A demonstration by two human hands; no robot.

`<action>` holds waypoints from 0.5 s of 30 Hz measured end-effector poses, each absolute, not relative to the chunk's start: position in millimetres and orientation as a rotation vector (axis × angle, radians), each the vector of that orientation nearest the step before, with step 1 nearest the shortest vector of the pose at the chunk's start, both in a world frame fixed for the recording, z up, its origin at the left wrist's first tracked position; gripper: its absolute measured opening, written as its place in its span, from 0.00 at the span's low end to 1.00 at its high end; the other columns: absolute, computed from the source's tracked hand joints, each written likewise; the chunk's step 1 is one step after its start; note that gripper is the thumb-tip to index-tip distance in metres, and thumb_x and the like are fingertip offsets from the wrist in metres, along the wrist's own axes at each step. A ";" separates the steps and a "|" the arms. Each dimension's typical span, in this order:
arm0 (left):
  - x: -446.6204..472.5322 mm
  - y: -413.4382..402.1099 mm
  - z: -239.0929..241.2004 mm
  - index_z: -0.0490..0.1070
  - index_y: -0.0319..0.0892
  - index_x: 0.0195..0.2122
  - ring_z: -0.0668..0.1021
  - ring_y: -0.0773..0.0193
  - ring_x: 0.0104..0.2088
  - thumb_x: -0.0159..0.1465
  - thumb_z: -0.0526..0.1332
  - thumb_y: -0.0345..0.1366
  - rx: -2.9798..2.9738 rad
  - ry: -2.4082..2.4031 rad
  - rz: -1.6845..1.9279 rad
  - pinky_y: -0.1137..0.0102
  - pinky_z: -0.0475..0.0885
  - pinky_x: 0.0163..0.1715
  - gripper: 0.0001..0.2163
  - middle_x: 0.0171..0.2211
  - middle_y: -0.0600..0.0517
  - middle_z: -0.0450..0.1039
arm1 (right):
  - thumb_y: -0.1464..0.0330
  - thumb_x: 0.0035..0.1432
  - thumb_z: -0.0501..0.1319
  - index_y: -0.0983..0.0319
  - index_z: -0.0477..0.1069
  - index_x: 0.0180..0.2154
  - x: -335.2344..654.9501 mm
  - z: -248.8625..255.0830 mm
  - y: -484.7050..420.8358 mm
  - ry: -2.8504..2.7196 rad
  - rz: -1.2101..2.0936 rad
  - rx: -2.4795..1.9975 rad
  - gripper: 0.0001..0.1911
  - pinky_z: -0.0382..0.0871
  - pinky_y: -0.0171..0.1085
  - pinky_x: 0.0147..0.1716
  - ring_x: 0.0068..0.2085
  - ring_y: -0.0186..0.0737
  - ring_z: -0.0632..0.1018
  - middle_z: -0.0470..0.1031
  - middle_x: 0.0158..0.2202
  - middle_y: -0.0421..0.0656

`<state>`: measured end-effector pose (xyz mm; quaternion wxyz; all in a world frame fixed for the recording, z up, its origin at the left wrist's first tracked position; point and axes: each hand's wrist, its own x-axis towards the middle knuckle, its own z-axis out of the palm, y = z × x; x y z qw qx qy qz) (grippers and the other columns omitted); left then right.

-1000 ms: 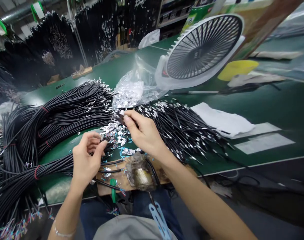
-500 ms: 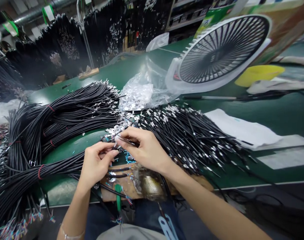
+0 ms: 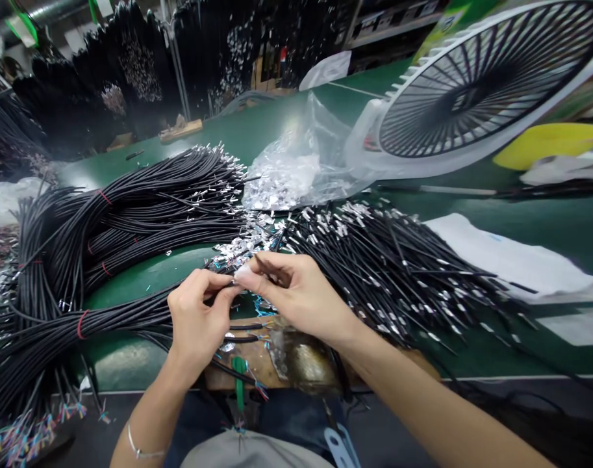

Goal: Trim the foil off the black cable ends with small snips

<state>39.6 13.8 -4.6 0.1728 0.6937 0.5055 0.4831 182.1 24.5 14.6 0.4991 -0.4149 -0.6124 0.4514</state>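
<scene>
Pinching narrowly with our left hand [image 3: 199,315], we are holding a slim black cable end [image 3: 234,281], mostly hidden, between thumb and forefinger. Our right hand [image 3: 299,289] is gripping a small dark item [image 3: 258,259] whose shape we are not making out, and its fingertips are meeting the left ones at the cable end. Both hands are hovering over a green tabletop [image 3: 150,253], just beyond a brown wooden board [image 3: 257,356]. On our left, a long bundle of black round cables [image 3: 125,315], bound by a red tie [image 3: 82,324], is running behind the left hand. Beyond our fingers, silvery foil scraps [image 3: 242,250] are lying before a clear plastic bag [image 3: 286,182]. On our right, a loose pile of black silver-tipped cables [image 3: 369,260] is spreading; farther off, a white round fan with a black grille [image 3: 476,91] is standing.
</scene>
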 end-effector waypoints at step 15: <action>29.1 16.6 5.2 0.76 0.41 0.28 0.73 0.70 0.22 0.56 0.62 0.30 1.933 1.340 1.190 0.78 0.69 0.21 0.03 0.24 0.54 0.73 | 0.54 0.39 0.69 0.62 0.61 0.21 177.6 6.9 34.5 -1.097 1.593 -0.916 0.23 0.41 0.29 0.14 0.15 0.22 0.51 0.53 0.14 0.29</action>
